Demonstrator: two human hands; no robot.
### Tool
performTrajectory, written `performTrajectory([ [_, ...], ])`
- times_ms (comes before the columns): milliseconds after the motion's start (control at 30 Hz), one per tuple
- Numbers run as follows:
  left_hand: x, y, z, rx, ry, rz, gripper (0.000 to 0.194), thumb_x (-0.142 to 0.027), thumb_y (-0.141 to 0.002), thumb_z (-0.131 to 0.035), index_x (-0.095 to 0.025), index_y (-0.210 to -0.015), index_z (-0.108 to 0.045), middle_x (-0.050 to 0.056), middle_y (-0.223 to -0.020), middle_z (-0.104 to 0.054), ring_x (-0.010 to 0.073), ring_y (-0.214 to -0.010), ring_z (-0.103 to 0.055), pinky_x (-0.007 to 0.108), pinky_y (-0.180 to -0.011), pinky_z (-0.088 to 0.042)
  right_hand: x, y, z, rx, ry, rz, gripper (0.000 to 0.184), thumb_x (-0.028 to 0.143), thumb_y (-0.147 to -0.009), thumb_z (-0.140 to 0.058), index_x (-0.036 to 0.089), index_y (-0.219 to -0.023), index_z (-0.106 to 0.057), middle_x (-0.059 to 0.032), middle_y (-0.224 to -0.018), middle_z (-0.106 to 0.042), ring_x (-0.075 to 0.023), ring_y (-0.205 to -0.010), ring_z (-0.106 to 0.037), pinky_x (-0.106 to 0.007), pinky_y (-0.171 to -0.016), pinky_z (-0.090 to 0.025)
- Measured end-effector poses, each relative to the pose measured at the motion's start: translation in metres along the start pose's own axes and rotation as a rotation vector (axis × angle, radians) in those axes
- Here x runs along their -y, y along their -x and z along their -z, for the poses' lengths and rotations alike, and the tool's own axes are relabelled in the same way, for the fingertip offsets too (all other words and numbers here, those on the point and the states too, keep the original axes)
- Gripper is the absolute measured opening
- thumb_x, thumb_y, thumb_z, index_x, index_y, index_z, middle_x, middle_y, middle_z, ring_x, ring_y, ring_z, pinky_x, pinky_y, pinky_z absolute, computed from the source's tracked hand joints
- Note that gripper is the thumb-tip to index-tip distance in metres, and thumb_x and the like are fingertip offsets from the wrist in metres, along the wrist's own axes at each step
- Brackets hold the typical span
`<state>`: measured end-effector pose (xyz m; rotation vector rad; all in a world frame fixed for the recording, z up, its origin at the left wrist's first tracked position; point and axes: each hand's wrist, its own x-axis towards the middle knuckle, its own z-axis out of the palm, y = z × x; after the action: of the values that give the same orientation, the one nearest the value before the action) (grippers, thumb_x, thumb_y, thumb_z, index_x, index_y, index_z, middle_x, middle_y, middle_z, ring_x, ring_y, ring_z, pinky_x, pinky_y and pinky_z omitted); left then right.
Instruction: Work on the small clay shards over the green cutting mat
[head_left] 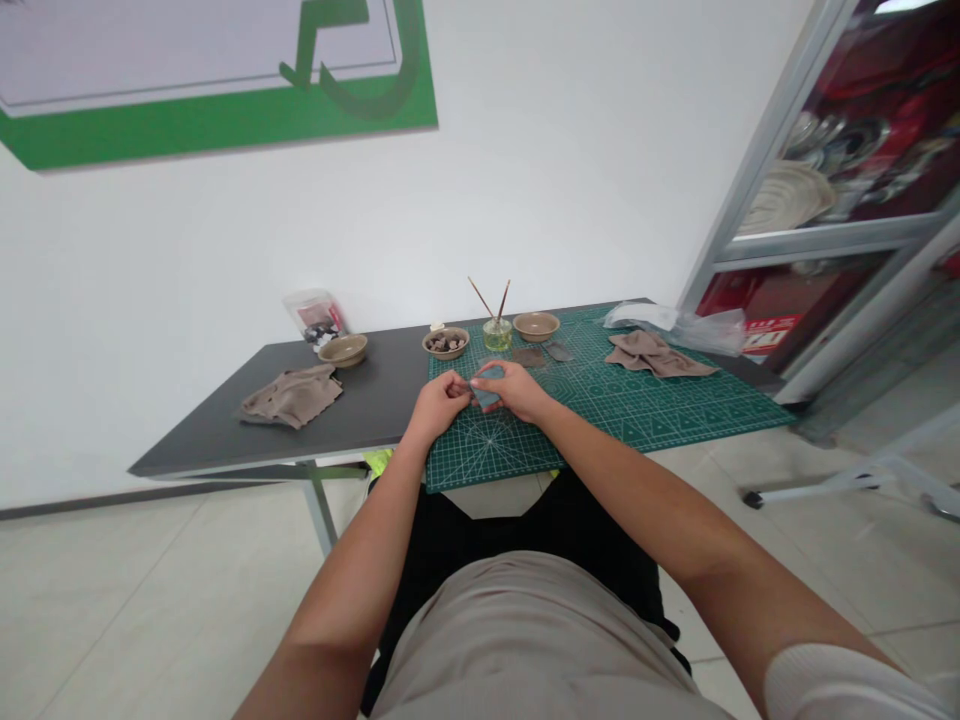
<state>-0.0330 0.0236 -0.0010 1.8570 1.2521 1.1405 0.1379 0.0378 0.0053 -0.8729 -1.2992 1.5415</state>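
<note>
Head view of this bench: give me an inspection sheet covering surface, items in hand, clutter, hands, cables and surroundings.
Surface: dark grey table, green cutting mat on it.
Items in hand: blue-grey flat block, held above the mat.
Clutter: tan cloth on the table, tan cloth on the mat, bowl of dark pieces, two shallow bowls, glass jar with two sticks, plastic bag.
Hands: left hand and right hand both on the block.
Cables: nothing seen.
Surroundings: white wall, green-edged sign, glass-fronted cabinet, tiled floor.
</note>
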Motion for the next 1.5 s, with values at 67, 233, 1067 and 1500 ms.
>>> performTrajectory([
  [67, -0.002, 0.001, 0.000, 0.002, -0.014, 0.002, 0.009, -0.018, -0.068, -0.061, -0.019, -0.073, -0.053, -0.004, -0.064, -0.065, 0.0126, -0.061, -0.058, 0.023, -0.059, -0.042, -0.001, 0.001, -0.006, -0.016, -0.012, -0.021, 0.041, 0.033, -0.065, -0.086, 0.017, -0.087, -0.055, -0.0010, -0.061, -0.067, -0.0170, -0.054, -0.067, -0.023, -0.040, -0.054],
  [233, -0.008, 0.004, 0.000, -0.011, -0.084, 0.020, 0.010, -0.013, -0.066, -0.059, -0.020, -0.071, -0.054, -0.004, -0.062, -0.067, 0.0131, -0.060, -0.058, 0.024, -0.059, -0.042, -0.002, 0.001, -0.012, -0.054, 0.014, -0.026, 0.043, 0.033, -0.063, -0.087, 0.018, -0.086, -0.054, 0.0008, -0.058, -0.065, -0.0155, -0.051, -0.065, -0.023, -0.039, -0.054],
  [1067, -0.002, 0.003, 0.001, -0.026, 0.073, 0.048, 0.010, -0.025, -0.071, -0.066, -0.018, -0.073, -0.061, 0.001, -0.069, -0.072, 0.0144, -0.062, -0.063, 0.025, -0.061, -0.045, -0.008, 0.001, -0.008, -0.102, 0.028, 0.080, 0.049, 0.045, -0.053, -0.087, 0.016, -0.080, -0.059, 0.0002, -0.056, -0.065, -0.0147, -0.052, -0.063, -0.024, -0.049, -0.050],
  [1500, -0.009, 0.004, 0.002, -0.022, -0.057, 0.055, 0.006, -0.024, -0.071, -0.065, -0.019, -0.069, -0.062, -0.001, -0.062, -0.068, 0.0130, -0.056, -0.057, 0.024, -0.054, -0.042, -0.010, 0.004, -0.008, -0.101, 0.135, 0.158, 0.042, 0.046, -0.057, -0.084, 0.017, -0.076, -0.060, 0.0035, -0.049, -0.059, -0.0127, -0.047, -0.058, -0.022, -0.045, -0.044],
])
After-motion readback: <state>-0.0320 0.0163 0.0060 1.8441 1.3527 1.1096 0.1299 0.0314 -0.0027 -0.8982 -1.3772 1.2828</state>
